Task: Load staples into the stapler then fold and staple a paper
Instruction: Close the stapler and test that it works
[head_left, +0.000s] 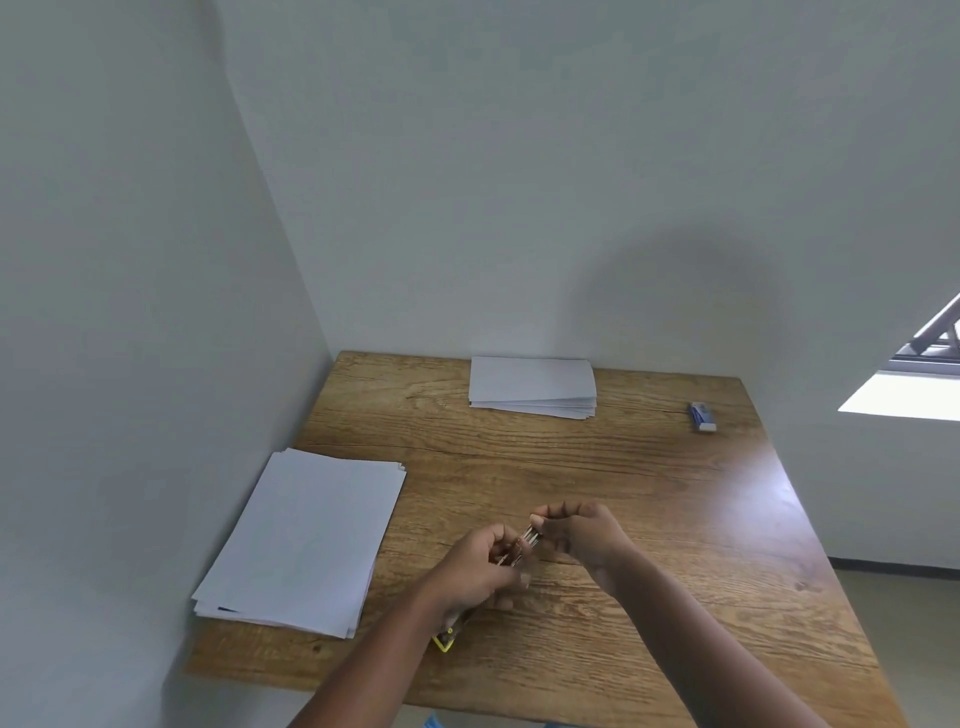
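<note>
Near table centre, your left hand (480, 564) grips the opened stapler (511, 551), steadying it, while your right hand (579, 530) pinches its far end, presumably seating staples; paper stack (306, 535) waits left.

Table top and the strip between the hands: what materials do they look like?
Table: looks like wood or a wood-look laminate; brown, with clear grain lines and a soft sheen where window light falls. Which of the two cannot be told.
Strip pinched between the left hand and the right hand: likely metal staples; silvery, with small bright glints. It is too small to confirm.
</note>
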